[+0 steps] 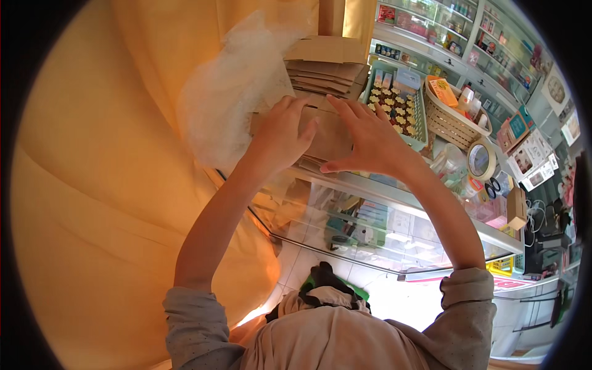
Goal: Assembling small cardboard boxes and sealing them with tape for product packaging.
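A stack of flattened brown cardboard boxes (330, 68) lies on the glass counter in front of me, with a brown cardboard piece (330, 135) at its near end. My left hand (280, 132) is over the left side of that piece, thumb apart from the fingers. Opposite it, my right hand (376, 139) spreads its fingers and thumb above the right side. Nothing shows in either hand; whether the fingertips touch the cardboard I cannot tell. A crumpled sheet of clear bubble wrap (216, 98) lies left of the stack, beside my left hand.
Right of the stack stand a green basket (422, 123) of small flower-topped items and a beige woven basket (453, 126). A tape roll (481, 159) and black scissors (492, 188) lie further right. A yellow curtain (111, 185) hangs at left; glass shelves (431, 31) rise behind.
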Demonstrator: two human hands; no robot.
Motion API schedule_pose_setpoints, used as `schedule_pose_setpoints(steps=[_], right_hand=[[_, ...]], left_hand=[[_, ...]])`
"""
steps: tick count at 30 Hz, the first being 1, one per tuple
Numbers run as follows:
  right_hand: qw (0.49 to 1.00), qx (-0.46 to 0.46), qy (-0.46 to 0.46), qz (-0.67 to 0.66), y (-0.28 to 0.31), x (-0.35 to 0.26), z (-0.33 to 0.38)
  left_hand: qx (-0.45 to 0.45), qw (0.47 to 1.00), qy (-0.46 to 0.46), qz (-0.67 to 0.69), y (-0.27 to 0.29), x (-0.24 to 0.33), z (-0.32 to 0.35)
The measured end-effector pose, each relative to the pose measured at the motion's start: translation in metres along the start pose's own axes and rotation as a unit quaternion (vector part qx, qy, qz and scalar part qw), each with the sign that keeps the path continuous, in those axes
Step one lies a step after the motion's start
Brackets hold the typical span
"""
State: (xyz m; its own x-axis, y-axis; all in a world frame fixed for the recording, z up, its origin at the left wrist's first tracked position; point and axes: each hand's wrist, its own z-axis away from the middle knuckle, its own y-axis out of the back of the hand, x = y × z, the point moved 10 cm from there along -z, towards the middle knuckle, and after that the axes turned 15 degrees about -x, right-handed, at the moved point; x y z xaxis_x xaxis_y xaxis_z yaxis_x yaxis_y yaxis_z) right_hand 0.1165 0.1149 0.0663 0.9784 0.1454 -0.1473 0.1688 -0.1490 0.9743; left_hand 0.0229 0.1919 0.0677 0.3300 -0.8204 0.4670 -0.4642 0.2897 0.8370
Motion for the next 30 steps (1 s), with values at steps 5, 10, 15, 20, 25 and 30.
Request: schedule_pose_setpoints(steps=[5,10,15,20,25,30], right_hand=[[0.991,-0.125,-0.046,0.021,-0.021,0.021,-0.029],[0.986,-0.164,-0.040,0.007,-0.024,0.020,-0.034],[0.993,-0.111,0.000,-0.038,-0.019,0.016,-0.026],[0.993,-0.082,-0.005,-0.091,-0.013,0.009,-0.016],[0.993,0.006,0.030,-0.110,0.003,-0.007,0.000],[0.967,0.029,0.094,-0.233,0.020,-0.026,0.021]], left_hand=[[-0.019,0.999,0.033,-0.007,-0.008,-0.018,-0.011],[-0.023,0.999,0.040,0.004,-0.005,-0.022,-0.011],[-0.017,0.963,0.030,0.267,-0.014,-0.036,-0.011],[0.011,0.923,-0.015,0.384,-0.015,-0.040,-0.015],[0.049,0.904,-0.021,0.423,0.006,-0.019,0.002],[0.029,0.894,-0.089,0.439,0.011,0.028,0.014]])
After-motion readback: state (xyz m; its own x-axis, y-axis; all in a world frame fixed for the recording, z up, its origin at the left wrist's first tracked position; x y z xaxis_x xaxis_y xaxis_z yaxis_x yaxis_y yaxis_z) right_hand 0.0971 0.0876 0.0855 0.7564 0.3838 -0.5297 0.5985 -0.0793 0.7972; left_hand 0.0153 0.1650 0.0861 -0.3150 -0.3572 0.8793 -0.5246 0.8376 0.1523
